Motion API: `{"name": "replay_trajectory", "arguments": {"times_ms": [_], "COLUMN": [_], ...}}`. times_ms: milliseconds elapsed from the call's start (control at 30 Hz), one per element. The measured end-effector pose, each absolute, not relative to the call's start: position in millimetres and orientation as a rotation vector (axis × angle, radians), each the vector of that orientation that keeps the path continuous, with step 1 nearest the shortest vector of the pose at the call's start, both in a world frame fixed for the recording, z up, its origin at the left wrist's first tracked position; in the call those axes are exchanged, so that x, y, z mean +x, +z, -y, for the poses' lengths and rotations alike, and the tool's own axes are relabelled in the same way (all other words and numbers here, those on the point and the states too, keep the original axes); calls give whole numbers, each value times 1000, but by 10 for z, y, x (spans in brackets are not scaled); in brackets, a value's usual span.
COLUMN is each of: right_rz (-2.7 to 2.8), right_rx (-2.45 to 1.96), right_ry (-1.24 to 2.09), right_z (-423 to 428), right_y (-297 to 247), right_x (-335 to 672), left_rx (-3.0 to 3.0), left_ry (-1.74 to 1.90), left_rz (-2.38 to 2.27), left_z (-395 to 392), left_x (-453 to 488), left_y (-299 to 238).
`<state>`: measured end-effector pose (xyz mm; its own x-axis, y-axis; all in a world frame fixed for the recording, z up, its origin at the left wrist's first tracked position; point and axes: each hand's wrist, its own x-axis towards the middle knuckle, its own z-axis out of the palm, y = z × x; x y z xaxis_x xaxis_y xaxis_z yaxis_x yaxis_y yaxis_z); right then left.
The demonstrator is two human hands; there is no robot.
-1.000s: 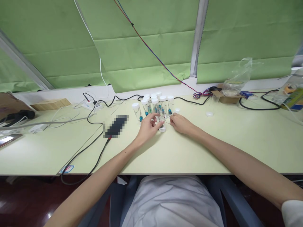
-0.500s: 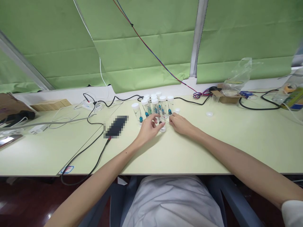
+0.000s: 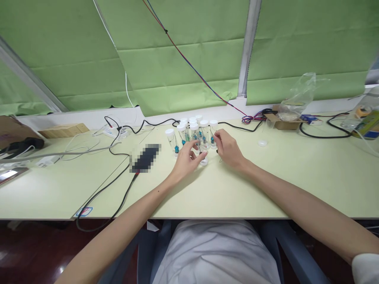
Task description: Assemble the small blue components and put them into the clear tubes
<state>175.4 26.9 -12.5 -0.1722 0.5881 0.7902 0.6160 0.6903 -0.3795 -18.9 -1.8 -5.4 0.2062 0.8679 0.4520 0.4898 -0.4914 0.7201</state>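
Observation:
My left hand (image 3: 187,158) curls its thumb and fingers around a small clear vial (image 3: 203,161) that stands on the table, its lower end pale. Just right of it, my right hand (image 3: 229,150) is pinched closed. A small dark tip and a thin wire-like end show below its fingers, but what it holds is too small to make out. Behind both hands stands a cluster of clear vials (image 3: 171,139) with white caps, several with teal parts and thin dark leads inside. My left fingers partly hide the nearest ones.
A loose white cap (image 3: 262,143) lies on the table (image 3: 237,193) to the right. At the left is a blurred-out dark phone-like object (image 3: 145,157) with a black cable. Farther right are an open cardboard box (image 3: 286,123) with a plastic bag and bundled wires (image 3: 251,118).
My right hand has lifted slightly up and to the right, away from the vial in my left hand, and a dark tip now shows beneath its fingers. My left hand has stayed in place.

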Motion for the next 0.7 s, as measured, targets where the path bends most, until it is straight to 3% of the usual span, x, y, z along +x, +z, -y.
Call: {"name": "replay_trajectory", "arguments": {"times_ms": [700], "right_rz": [1723], "right_rx": [-634], "right_ry": [-290], "right_z": [-194], "right_y": [-67], "right_x": [1737], "left_rx": [2075], "left_ry": [1190], "left_rz": [-1168], "left_z": [83], "left_x": [-136], "left_y": [-43]}}
